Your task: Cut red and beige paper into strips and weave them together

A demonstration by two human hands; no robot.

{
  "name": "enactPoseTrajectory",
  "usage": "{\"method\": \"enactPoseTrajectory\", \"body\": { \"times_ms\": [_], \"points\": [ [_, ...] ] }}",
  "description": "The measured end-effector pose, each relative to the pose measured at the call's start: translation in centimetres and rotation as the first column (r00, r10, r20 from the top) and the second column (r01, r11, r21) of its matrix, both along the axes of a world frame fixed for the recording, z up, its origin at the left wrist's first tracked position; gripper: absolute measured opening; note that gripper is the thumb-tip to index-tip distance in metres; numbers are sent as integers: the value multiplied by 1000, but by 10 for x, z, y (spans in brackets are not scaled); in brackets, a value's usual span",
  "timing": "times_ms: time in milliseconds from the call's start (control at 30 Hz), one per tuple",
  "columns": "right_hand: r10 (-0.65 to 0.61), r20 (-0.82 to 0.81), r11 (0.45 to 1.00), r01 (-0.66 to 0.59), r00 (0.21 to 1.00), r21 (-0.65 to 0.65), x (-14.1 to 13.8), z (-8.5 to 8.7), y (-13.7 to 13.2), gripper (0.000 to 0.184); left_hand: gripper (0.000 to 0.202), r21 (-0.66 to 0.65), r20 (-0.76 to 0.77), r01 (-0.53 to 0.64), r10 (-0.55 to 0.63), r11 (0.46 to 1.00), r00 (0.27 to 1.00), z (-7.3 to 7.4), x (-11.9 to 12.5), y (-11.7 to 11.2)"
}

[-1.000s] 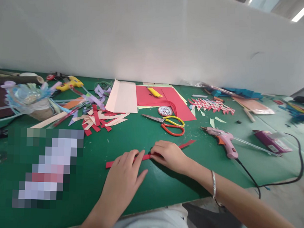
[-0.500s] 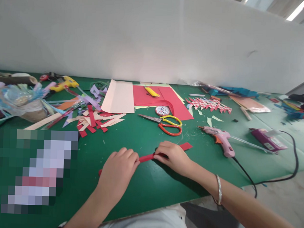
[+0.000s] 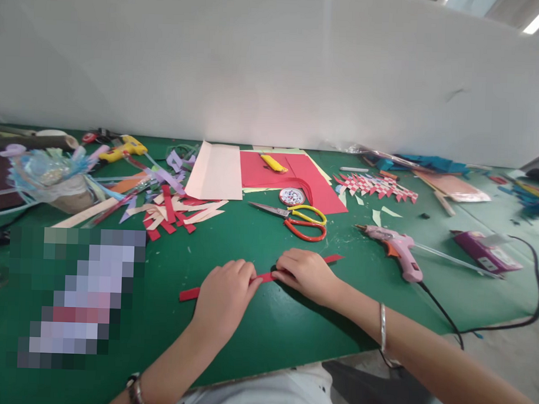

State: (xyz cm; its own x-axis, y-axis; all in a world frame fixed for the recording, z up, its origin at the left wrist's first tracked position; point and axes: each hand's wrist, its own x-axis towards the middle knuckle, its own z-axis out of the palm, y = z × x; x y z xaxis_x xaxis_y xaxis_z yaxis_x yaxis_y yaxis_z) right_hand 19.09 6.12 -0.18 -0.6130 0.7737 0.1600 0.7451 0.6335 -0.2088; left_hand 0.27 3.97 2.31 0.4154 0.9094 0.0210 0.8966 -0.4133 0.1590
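Observation:
A long red paper strip (image 3: 189, 293) lies flat on the green table (image 3: 265, 337) near its front edge. My left hand (image 3: 224, 295) rests on the strip's left part with fingers curled, pinching it. My right hand (image 3: 304, 274) presses on the strip just to the right, fingers closed over it. The strip's right end (image 3: 332, 259) pokes out beyond my right hand. Red-and-yellow scissors (image 3: 302, 218) lie just behind my hands.
A pink glue gun (image 3: 396, 247) with a black cord lies to the right. Red and cream paper sheets (image 3: 270, 172), a pile of cut strips (image 3: 176, 210), a woven red-white piece (image 3: 376, 187) and a yellow glue gun (image 3: 121, 148) sit further back. A white wall backs the table.
My left hand curled from flat into a pinch on the strip. Both hands stay on the strip, which shifted slightly.

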Motion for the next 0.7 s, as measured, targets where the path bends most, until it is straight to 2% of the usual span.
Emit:
{"method": "enactPoseTrajectory", "body": {
  "times_ms": [167,333,567,700],
  "points": [
    [7,26,1000,-7,1000,-4,0,2,2,26,17,19,-51,-7,8,1000,999,-1,2,-2],
    [-9,54,999,11,998,-37,-2,6,2,24,18,37,-40,-10,12,999,999,-1,-3,-2],
    [-15,62,999,18,998,-49,-4,8,3,25,24,91,24,-50,48,995,999,-3,-27,-8],
    [-28,73,998,33,997,-61,-4,9,3,24,23,67,71,-104,99,992,993,-9,-40,-10]
  ]
}}
